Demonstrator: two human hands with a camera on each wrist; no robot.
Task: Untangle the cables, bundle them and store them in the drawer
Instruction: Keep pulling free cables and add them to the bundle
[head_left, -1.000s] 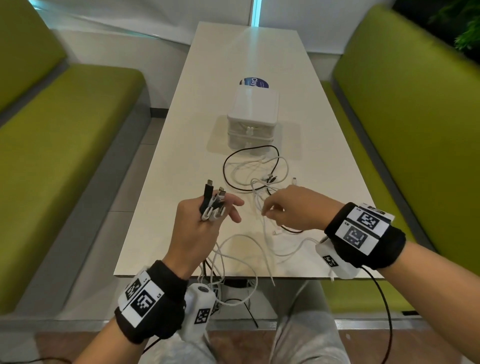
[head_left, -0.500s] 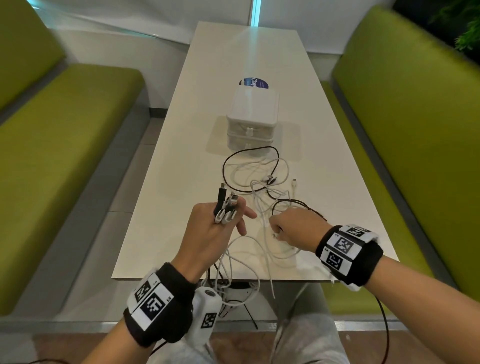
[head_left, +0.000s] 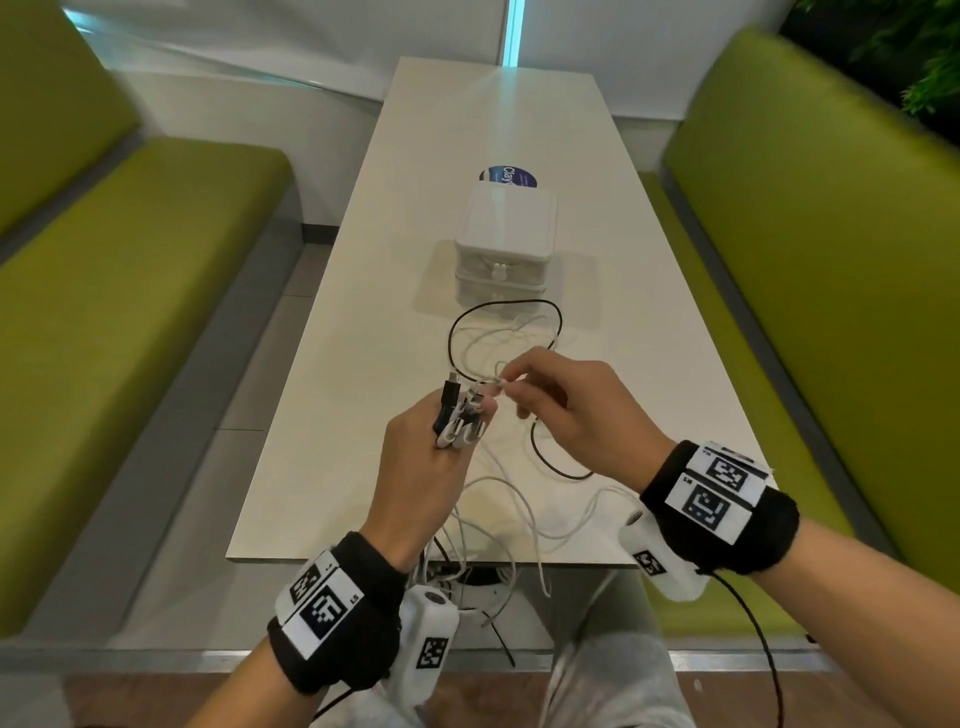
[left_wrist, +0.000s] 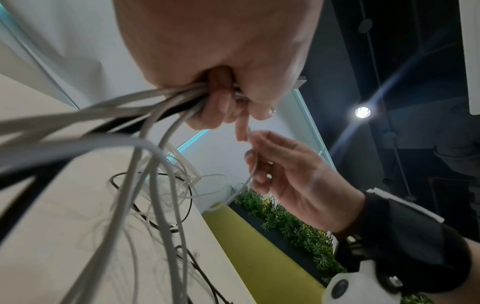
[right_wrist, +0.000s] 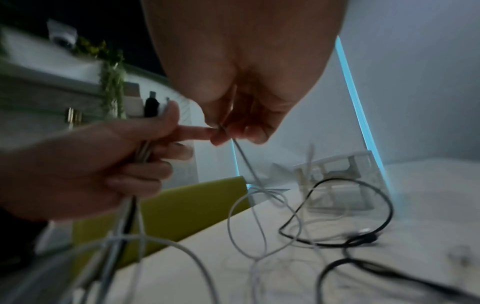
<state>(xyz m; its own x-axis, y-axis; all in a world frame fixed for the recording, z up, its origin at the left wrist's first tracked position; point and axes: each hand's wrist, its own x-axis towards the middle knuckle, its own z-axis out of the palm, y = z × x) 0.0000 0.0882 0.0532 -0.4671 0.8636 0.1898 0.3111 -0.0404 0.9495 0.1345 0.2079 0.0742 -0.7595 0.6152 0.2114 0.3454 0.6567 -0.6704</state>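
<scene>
L hand (head_left: 415, 457): fingers curled tight on bunch of cable plugs (head_left: 457, 415), cords hang off table edge | R hand (head_left: 571, 410): thumb+index pinch white cable end (head_left: 497, 383) right by L fingertips | rest of cables (head_left: 498, 338) tangled on table (head_left: 332, 415) | drawer box (head_left: 506, 244) behind tangle, drawers closed

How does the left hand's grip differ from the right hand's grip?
The left hand grips several cable ends together, black and white; the right hand pinches one thin white cable. The left hand's fingers wrap around; the right hand uses only fingertips. Both are above the table.
</scene>
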